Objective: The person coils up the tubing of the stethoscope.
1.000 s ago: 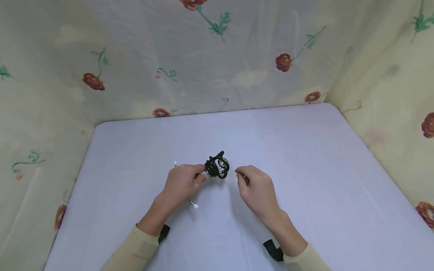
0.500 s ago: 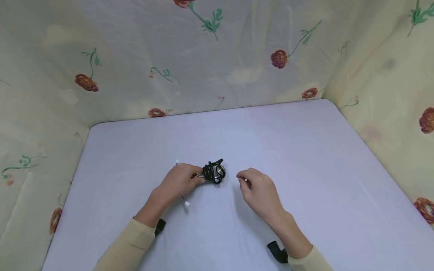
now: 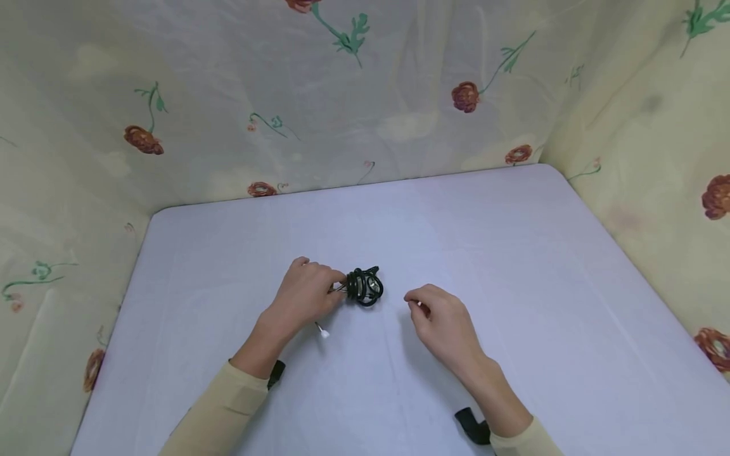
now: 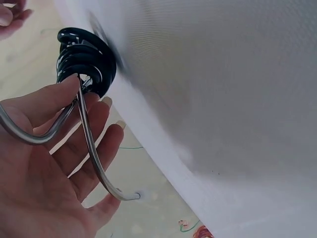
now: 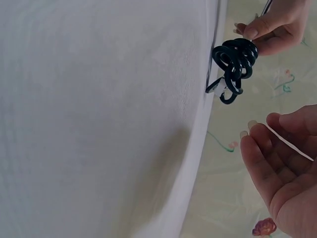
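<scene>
In the head view my left hand [image 3: 305, 292] grips a stethoscope [image 3: 357, 288], its black tube wound into a tight bundle. The left wrist view shows thumb and fingers pinching the two metal ear tubes [image 4: 88, 130] right beside the black coils [image 4: 86, 57]. One white eartip [image 3: 324, 333] sticks out below the hand; the palm hides the other. The chestpiece sits partly covered among the loops at the right end. My right hand [image 3: 445, 323] hovers to the right of the bundle, apart from it. Its fingers are loosely bent and hold nothing in the right wrist view.
A white-covered table [image 3: 485, 234] lies beneath both hands. Floral curtains [image 3: 342, 114] hang along its back and sides. Black wrist mounts [image 3: 472, 425] show under the forearms, low over the table.
The stethoscope has turned slightly in my left hand, and the upper eartip has gone out of sight behind the fingers. My right hand has drifted a little to the right.
</scene>
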Demonstrator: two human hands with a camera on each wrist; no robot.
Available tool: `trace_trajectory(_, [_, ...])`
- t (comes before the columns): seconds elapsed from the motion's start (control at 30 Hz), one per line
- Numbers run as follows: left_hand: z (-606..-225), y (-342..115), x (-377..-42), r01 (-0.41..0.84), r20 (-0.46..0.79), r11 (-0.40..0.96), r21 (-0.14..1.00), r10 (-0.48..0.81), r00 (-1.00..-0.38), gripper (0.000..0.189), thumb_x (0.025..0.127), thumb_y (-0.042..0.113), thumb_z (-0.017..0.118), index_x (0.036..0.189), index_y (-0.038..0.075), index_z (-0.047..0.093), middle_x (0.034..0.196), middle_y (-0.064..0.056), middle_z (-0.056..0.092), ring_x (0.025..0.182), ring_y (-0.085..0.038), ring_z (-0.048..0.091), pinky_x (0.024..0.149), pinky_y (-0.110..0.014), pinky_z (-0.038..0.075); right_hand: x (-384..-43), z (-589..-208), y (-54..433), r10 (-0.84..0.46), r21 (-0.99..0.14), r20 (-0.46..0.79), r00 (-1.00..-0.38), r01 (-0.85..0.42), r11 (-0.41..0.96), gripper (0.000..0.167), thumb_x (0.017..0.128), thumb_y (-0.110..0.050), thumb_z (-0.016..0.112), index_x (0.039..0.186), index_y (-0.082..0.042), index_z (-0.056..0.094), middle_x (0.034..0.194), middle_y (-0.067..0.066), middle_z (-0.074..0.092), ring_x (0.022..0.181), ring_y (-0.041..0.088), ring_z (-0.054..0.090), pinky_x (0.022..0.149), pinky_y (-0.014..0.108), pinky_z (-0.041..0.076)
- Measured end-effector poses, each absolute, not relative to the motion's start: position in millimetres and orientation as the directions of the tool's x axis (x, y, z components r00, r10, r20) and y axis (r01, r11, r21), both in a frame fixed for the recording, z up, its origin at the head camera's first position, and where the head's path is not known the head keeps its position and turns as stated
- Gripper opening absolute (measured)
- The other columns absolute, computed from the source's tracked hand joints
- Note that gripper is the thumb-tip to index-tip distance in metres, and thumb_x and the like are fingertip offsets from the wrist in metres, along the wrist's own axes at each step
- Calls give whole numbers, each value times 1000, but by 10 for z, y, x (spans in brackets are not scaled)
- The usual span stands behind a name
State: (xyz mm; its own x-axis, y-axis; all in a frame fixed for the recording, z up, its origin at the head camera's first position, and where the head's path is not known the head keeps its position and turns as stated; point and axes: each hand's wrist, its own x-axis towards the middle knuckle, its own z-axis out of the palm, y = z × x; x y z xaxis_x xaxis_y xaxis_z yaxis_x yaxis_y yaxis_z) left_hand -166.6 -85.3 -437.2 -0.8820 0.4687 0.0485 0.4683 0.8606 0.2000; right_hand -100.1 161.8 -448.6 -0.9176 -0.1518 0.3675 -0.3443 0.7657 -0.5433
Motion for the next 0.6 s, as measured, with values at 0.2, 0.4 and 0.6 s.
trace_trajectory(0.2, [-4361, -868, -1649, 453, 34, 874, 173, 455, -890, 18, 89, 26, 70, 106, 24, 76, 92, 4, 76, 91, -19, 71, 113, -58, 32, -1006, -4497, 1639, -160, -557, 375, -913, -360, 749, 15, 87, 2, 65, 92, -8, 75, 86, 0, 71, 70, 9, 58, 63, 25, 50])
trace_trajectory(0.4, [-4373, -919, -1606, 428, 15, 887, 172, 432, -902, 23, 87, 32, 72, 108, 23, 76, 95, 4, 75, 97, -23, 69, 113, -59, 32, -1016, -4518, 1645, -159, -563, 367, -917, -355, 746, 15, 87, 3, 65, 92, -7, 75, 85, 1, 72, 70, 9, 59, 64, 25, 51])
trace_trajectory(0.6, [-4415, -991, -1564, 409, 12, 892, 192, 414, -910, 20, 87, 30, 74, 103, 19, 77, 92, 4, 74, 93, -22, 69, 109, -55, 37, -1012, -4524, 1657, -157, -568, 343, -926, -338, 751, 15, 87, 3, 65, 92, -7, 75, 86, 2, 72, 71, 9, 59, 65, 26, 51])
